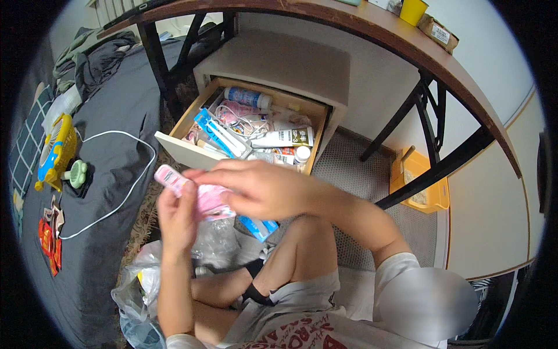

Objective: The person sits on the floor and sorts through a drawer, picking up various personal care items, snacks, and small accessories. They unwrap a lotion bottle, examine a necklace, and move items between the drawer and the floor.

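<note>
My left hand grips a pink-and-white soft packet, thumb on its face. The packet's pale end, which bears print, sticks out beyond the thumb. From the other side my right hand, slightly blurred, reaches across the packet with thumb and fingers on it. Just beyond both hands is the pulled-out drawer of a bedside cabinet. In it lie a blue toothbrush pack, a white tube, a blue-and-white bottle, a white cable and a small white-capped bottle. My hands hide the drawer's near corner.
Below my hands are a blue-and-white package and clear plastic bags. On the bed at left stand a yellow fan and a green brush. A desk overhangs the cabinet; a litter box sits right.
</note>
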The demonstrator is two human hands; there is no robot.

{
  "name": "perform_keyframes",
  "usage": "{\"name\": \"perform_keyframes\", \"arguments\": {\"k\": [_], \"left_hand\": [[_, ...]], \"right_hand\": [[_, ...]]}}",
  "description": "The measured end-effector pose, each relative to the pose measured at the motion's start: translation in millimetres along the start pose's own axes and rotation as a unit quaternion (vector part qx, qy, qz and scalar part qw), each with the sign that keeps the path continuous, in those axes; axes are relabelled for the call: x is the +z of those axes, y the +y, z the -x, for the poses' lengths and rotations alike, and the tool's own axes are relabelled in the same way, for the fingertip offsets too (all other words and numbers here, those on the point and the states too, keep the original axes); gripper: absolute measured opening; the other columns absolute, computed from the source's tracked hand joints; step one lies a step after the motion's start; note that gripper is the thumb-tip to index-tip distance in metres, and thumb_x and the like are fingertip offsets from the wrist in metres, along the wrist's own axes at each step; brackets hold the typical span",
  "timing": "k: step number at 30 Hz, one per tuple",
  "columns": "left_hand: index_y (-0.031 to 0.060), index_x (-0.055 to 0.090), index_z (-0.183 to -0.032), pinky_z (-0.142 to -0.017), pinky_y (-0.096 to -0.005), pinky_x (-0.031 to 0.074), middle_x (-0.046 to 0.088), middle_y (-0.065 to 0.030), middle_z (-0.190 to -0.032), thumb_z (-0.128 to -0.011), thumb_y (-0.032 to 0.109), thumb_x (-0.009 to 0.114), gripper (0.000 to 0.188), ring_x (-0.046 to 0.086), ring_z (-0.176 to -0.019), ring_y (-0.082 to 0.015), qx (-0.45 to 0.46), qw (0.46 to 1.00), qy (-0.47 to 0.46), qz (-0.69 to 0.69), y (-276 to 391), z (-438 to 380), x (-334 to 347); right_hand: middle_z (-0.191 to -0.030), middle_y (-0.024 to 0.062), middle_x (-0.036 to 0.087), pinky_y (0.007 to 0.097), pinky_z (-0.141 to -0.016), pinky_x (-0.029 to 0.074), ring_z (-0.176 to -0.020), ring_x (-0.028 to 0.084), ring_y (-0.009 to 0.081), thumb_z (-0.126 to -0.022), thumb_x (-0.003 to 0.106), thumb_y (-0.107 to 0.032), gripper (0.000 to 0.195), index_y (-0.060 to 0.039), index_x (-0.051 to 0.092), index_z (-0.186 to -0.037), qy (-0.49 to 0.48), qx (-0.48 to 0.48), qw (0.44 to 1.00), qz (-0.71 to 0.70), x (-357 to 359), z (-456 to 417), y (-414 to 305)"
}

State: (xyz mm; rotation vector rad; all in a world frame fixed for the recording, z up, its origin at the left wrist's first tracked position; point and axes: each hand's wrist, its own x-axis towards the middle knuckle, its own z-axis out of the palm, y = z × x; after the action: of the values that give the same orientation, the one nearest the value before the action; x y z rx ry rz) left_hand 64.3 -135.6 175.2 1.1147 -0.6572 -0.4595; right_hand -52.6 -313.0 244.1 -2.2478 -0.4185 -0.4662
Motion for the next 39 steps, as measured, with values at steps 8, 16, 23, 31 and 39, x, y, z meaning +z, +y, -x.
{"name": "perform_keyframes", "arguments": {"k": [8,16,23,31,39], "left_hand": [[0.0031,0.058,-0.13,-0.093,-0.0347,0.047,0.065,-0.0162,-0.119,-0.1,0.027,0.052,0.039,0.062,-0.109,-0.0255,0.301,0.701,0.293,-0.576,180,-47,-419],[0.0143,0.03,-0.152,-0.114,-0.0526,0.025,0.036,-0.0255,-0.149,-0.098,0.03,0.056,0.062,0.032,-0.141,-0.0373,0.147,0.371,0.333,-0.854,195,4,-488],[0.0044,0.021,-0.152,-0.111,-0.0449,0.035,0.033,-0.0206,-0.153,-0.071,0.065,0.076,0.115,0.042,-0.136,-0.033,0.11,0.987,-0.021,-0.117,31,39,2],[0.0017,0.046,-0.13,-0.068,-0.0236,0.048,0.06,-0.0066,-0.096,-0.101,0.023,0.055,0.038,0.058,-0.082,-0.0117,0.182,0.928,0.187,-0.267,44,10,-113],[-0.0048,0.044,-0.14,-0.104,-0.0422,0.039,0.055,-0.0294,-0.131,-0.083,0.064,0.064,0.091,0.054,-0.121,-0.038,-0.084,0.306,0.433,-0.844,248,30,-562]], "right_hand": [[-0.105,0.0204,0.069,0.0433,-0.087,0.052,-0.099,0.067,0.0333,-0.094,0.055,-0.029,0.036,0.0,0.069,-0.108,-0.057,0.406,0.761,0.503,-106,37,182],[-0.102,0.0191,0.069,0.0452,-0.084,0.053,-0.097,0.067,0.0338,-0.094,0.057,-0.038,0.038,-0.0033,0.07,-0.102,0.024,0.35,0.807,0.476,-79,15,144],[-0.1,0.0118,0.061,0.037,-0.071,0.058,-0.082,0.067,0.0264,-0.083,0.066,-0.015,0.022,-0.0027,0.063,-0.101,0.094,-0.009,0.987,0.134,27,13,-19],[-0.119,0.0189,0.063,0.0431,-0.093,0.05,-0.106,0.063,0.0337,-0.089,0.064,-0.023,0.039,-0.0009,0.061,-0.121,0.08,0.116,0.955,0.259,-35,15,63],[-0.121,0.0228,0.061,0.0433,-0.098,0.047,-0.113,0.059,0.0361,-0.082,0.069,-0.027,0.055,-0.0015,0.055,-0.128,-0.148,0.321,0.88,0.318,-77,31,157]]}}
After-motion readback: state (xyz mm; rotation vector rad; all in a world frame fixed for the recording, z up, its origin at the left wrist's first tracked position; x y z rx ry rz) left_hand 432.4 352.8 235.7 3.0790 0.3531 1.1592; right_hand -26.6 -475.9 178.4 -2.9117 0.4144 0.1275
